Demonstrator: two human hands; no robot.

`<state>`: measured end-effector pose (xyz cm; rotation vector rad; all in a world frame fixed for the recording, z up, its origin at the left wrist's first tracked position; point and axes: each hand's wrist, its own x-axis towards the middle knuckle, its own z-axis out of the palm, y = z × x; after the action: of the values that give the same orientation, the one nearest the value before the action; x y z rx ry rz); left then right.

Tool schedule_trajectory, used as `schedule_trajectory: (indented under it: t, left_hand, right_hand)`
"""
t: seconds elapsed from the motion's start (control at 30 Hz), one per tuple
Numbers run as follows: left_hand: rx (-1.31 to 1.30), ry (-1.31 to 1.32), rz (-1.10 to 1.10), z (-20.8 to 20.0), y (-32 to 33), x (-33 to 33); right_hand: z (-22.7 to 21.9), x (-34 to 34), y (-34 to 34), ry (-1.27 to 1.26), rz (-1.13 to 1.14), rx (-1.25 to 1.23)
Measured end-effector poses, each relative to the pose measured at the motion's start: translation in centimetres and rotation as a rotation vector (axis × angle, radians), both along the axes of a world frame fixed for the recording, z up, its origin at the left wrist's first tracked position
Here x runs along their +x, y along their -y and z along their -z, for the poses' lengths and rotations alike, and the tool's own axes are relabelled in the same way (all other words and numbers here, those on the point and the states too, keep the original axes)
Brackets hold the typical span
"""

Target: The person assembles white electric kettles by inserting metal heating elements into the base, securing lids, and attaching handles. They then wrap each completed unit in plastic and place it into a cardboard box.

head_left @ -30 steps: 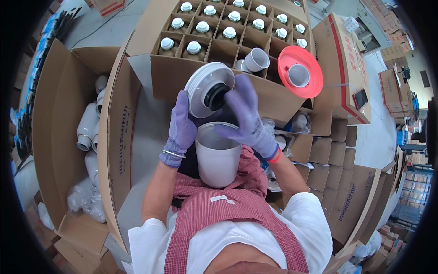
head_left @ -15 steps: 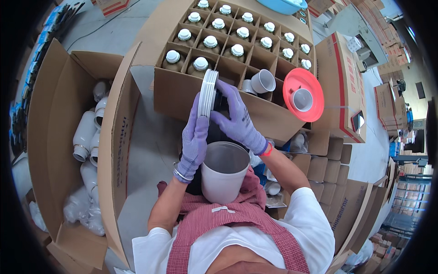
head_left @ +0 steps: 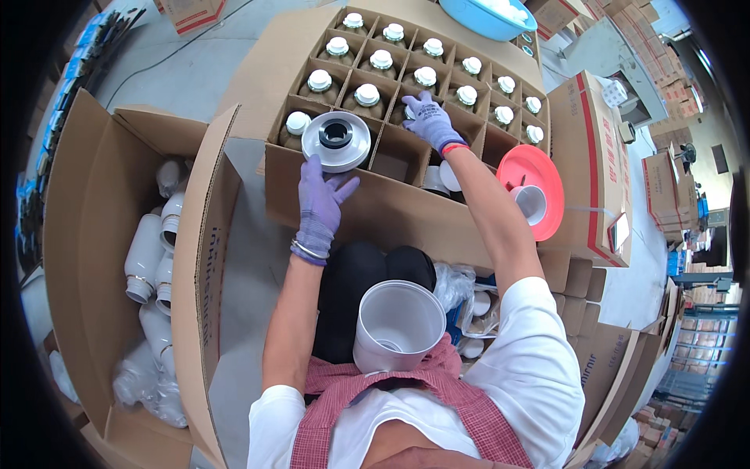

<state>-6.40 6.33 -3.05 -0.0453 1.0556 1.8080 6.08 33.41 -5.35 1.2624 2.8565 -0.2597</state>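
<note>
My left hand (head_left: 319, 202), in a purple glove, has its fingers spread at the near edge of a white round disc (head_left: 312, 141) with a black ring at its centre. The disc rests on top of the divided carton (head_left: 344, 199), over a front compartment. My right hand (head_left: 429, 121), also gloved, reaches into the carton with its fingers around the top of a white-capped bottle (head_left: 408, 114), mostly hidden by the hand. Several more white-capped bottles (head_left: 366, 95) stand upright in the compartments. An open whitish tub (head_left: 398, 324) sits in my lap.
A red dish (head_left: 553, 184) with a white cup (head_left: 530, 205) sits at the carton's right front corner. On the left, a tall open carton (head_left: 86, 250) holds white bottles (head_left: 148, 246). A blue basin (head_left: 484, 23) is at the far side; a closed carton (head_left: 582, 164) stands right.
The disc, held edge-on by both hands before, now lies on the carton. My right hand has left it and moved forward and right to a bottle. My left hand has loosened its grip.
</note>
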Motion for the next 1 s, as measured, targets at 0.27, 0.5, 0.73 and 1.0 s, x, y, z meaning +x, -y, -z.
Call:
schedule_trajectory:
  t: [0.27,0.5,0.73,1.0]
  left_hand:
    - [0.118,-0.174,-0.069,3.3,2.1,0.2]
    - [0.594,0.148,0.475,-4.3,4.2,5.2]
    - [0.184,-0.877,0.575,-11.2,10.9,3.6]
    - [-0.331,-0.22,0.233,-0.4,31.0,7.0]
  right_hand:
    - [-12.6,3.8,4.7,-0.438,-0.186,0.429]
    - [-16.8,12.5,21.6,-0.841,-0.509,0.357]
    - [-7.7,21.5,32.8,-0.974,-0.074,-0.535]
    - [-2.1,27.4,45.8,-0.807,-0.461,-0.46]
